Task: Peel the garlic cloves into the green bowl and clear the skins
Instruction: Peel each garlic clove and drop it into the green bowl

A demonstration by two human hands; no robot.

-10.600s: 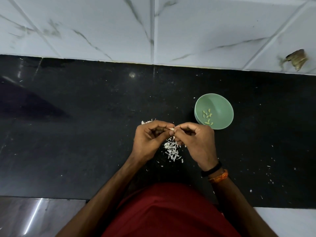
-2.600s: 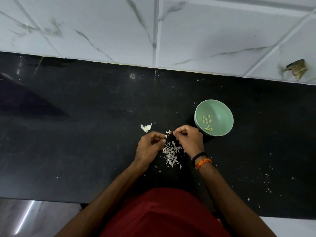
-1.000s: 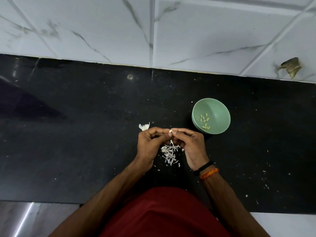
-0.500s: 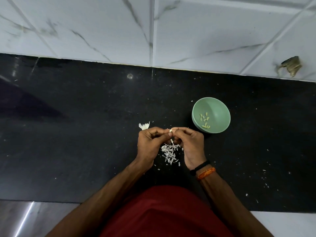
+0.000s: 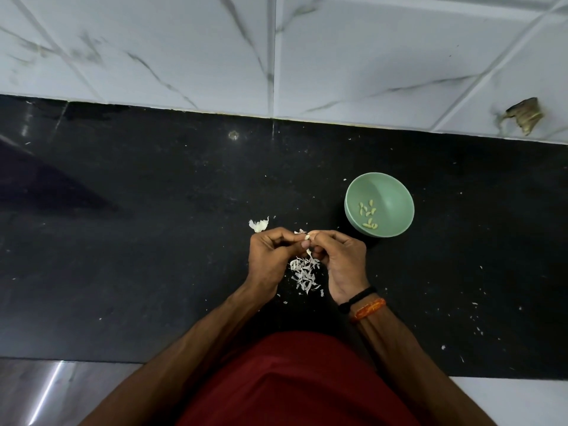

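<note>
Both hands meet over the black counter. My left hand (image 5: 270,256) and my right hand (image 5: 344,262) pinch one small white garlic clove (image 5: 307,236) between their fingertips. Directly under them lies a pile of white garlic skins (image 5: 304,275). A remaining piece of the garlic bulb (image 5: 259,224) sits just beyond my left hand. The green bowl (image 5: 396,192) stands to the right of my hands and holds several peeled cloves (image 5: 368,213).
The black counter (image 5: 153,241) runs to a white marble-tiled wall (image 5: 276,56) at the back. Small skin flecks (image 5: 476,321) are scattered on the counter at the right. A brown scrap (image 5: 524,115) sticks to the wall at far right.
Both hands have stayed together at the clove, working it with small finger movements. The bowl, bulb piece and skin pile have not moved.
</note>
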